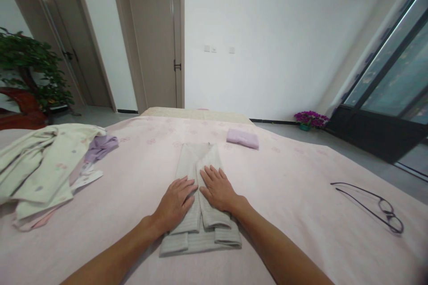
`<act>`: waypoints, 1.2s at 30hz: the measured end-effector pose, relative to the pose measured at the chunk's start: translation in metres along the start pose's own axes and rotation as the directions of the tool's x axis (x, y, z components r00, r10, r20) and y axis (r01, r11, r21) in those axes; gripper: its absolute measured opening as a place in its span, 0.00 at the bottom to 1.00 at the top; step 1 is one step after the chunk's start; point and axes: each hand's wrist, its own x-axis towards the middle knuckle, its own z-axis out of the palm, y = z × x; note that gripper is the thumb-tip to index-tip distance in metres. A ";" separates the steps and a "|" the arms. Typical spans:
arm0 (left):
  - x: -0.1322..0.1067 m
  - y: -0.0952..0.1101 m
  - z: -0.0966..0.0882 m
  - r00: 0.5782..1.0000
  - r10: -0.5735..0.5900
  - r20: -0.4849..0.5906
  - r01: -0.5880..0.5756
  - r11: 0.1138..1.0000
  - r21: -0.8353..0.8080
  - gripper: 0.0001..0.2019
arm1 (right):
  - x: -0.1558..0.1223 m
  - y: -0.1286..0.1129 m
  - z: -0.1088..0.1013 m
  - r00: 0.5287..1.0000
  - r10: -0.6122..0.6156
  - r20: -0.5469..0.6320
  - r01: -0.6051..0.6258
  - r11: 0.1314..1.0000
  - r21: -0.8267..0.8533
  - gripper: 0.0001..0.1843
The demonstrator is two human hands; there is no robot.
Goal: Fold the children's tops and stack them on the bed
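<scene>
A light grey ribbed garment (214, 244), seemingly a long-sleeved top, lies on the pink bedspread with both sides folded in toward the middle, forming a long narrow strip. Flat on its left fold rests my left hand (175, 202), fingers stretched out. My right hand (217, 187) presses on the right fold, its fingers slightly spread. Between the hands runs the line where the two folds meet. Neither hand grips the cloth. The sleeve ends show near the garment's wide near edge.
A loose heap of clothes (50, 160), cream on top with lilac and white pieces, lies at the left. Beyond the garment sits a folded lilac cloth (242, 138). Eyeglasses (384, 207) rest at the right on the pink bedspread (284, 213). Purple flowers (310, 119) stand by the wall.
</scene>
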 end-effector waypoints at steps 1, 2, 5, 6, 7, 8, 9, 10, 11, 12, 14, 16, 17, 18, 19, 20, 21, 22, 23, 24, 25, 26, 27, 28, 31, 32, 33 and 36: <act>-0.001 0.001 0.000 1.000 0.003 0.005 -0.003 1.000 -0.006 0.17 | -0.001 0.000 -0.001 1.000 -0.006 0.013 0.006 1.000 0.002 0.34; -0.002 0.002 -0.001 1.000 0.007 0.013 -0.007 1.000 -0.010 0.18 | -0.002 0.000 -0.001 1.000 -0.013 0.028 0.013 1.000 0.006 0.34; -0.009 0.004 -0.005 0.998 0.040 0.051 -0.038 0.998 -0.043 0.20 | -0.009 -0.002 -0.004 0.996 -0.046 0.073 0.044 0.999 0.033 0.34; -0.011 0.003 -0.007 0.995 0.065 0.070 -0.060 0.996 -0.071 0.20 | -0.013 -0.003 -0.006 0.995 -0.059 0.085 0.055 0.997 0.045 0.34; -0.015 0.001 -0.011 0.992 0.091 0.087 -0.081 0.991 -0.109 0.20 | -0.018 -0.005 -0.009 0.993 -0.073 0.094 0.068 0.996 0.059 0.34; -0.018 -0.002 -0.016 0.989 0.111 0.096 -0.096 0.984 -0.153 0.20 | -0.023 -0.005 -0.011 0.991 -0.091 0.098 0.083 0.994 0.076 0.34; -0.021 -0.006 -0.021 0.988 0.124 0.095 -0.104 0.975 -0.197 0.19 | -0.029 -0.005 -0.015 0.988 -0.115 0.100 0.105 0.989 0.100 0.34; -0.024 -0.011 -0.028 0.988 0.128 0.081 -0.106 0.967 -0.232 0.18 | -0.035 -0.004 -0.018 0.984 -0.147 0.097 0.134 0.982 0.131 0.33; -0.028 -0.017 -0.034 0.990 0.125 0.060 -0.106 0.962 -0.252 0.17 | -0.041 -0.002 -0.022 0.980 -0.182 0.085 0.166 0.971 0.171 0.32; -0.031 -0.024 -0.041 0.992 0.122 0.033 -0.110 0.960 -0.256 0.16 | -0.046 0.003 -0.025 0.977 -0.206 0.056 0.190 0.958 0.212 0.29; -0.038 -0.040 -0.053 0.988 0.153 -0.003 -0.150 0.963 -0.222 0.14 | -0.056 0.017 -0.030 0.979 -0.196 -0.049 0.202 0.943 0.265 0.24; -0.044 -0.055 -0.061 0.977 0.212 -0.001 -0.210 0.965 -0.156 0.13 | -0.064 0.036 -0.034 0.979 -0.133 -0.157 0.169 0.955 0.244 0.20; -0.047 -0.061 -0.063 0.970 0.241 0.007 -0.239 0.963 -0.122 0.13 | -0.067 0.046 -0.036 0.977 -0.112 -0.179 0.150 0.966 0.210 0.19; -0.049 -0.065 -0.065 0.963 0.268 0.012 -0.266 0.960 -0.088 0.13 | -0.070 0.055 -0.037 0.978 -0.108 -0.178 0.139 0.975 0.172 0.18; -0.050 -0.068 -0.065 0.957 0.291 0.013 -0.289 0.956 -0.057 0.13 | -0.072 0.062 -0.038 0.980 -0.116 -0.160 0.138 0.981 0.137 0.17; -0.050 -0.070 -0.066 0.949 0.314 0.008 -0.314 0.949 -0.029 0.13 | -0.074 0.068 -0.038 0.982 -0.132 -0.133 0.147 0.983 0.106 0.16; -0.049 -0.070 -0.065 0.940 0.340 0.004 -0.340 0.940 -0.005 0.13 | -0.075 0.071 -0.038 0.982 -0.153 -0.108 0.162 0.983 0.081 0.16; -0.047 -0.069 -0.065 0.930 0.369 0.003 -0.369 0.929 0.015 0.14 | -0.076 0.072 -0.038 0.981 -0.176 -0.084 0.182 0.982 0.060 0.16; -0.045 -0.067 -0.064 0.917 0.399 0.003 -0.399 0.916 0.033 0.14 | -0.076 0.071 -0.038 0.977 -0.201 -0.066 0.204 0.978 0.041 0.17; -0.042 -0.065 -0.064 0.903 0.430 0.001 -0.429 0.902 0.051 0.14 | -0.075 0.069 -0.037 0.973 -0.226 -0.051 0.228 0.973 0.027 0.17; -0.039 -0.063 -0.063 0.890 0.457 0.000 -0.456 0.887 0.071 0.15 | -0.074 0.067 -0.036 0.968 -0.250 -0.037 0.251 0.968 0.018 0.17; -0.036 -0.061 -0.061 0.878 0.479 -0.001 -0.477 0.874 0.091 0.15 | -0.073 0.065 -0.036 0.962 -0.271 -0.027 0.271 0.962 0.013 0.18; -0.033 -0.059 -0.060 0.869 0.495 -0.001 -0.491 0.864 0.111 0.15 | -0.071 0.063 -0.035 0.957 -0.290 -0.019 0.290 0.957 0.009 0.18; -0.031 -0.057 -0.059 0.865 0.502 -0.001 -0.498 0.858 0.128 0.14 | -0.070 0.061 -0.033 0.952 -0.306 -0.015 0.306 0.952 0.005 0.19; -0.028 -0.055 -0.054 0.878 0.478 -0.001 -0.474 0.871 0.125 0.12 | -0.069 0.059 -0.029 0.950 -0.309 -0.048 0.310 0.951 0.002 0.19; -0.028 -0.054 -0.052 0.888 0.459 -0.010 -0.456 0.884 0.107 0.11 | -0.069 0.058 -0.028 0.952 -0.297 -0.071 0.298 0.954 0.012 0.19; -0.027 -0.054 -0.050 0.900 0.436 -0.018 -0.433 0.897 0.085 0.10 | -0.070 0.058 -0.026 0.954 -0.284 -0.093 0.288 0.957 0.031 0.19; -0.026 -0.052 -0.046 0.927 0.372 -0.045 -0.372 0.928 0.006 0.09 | -0.071 0.057 -0.021 0.951 -0.272 -0.150 0.289 0.952 0.104 0.19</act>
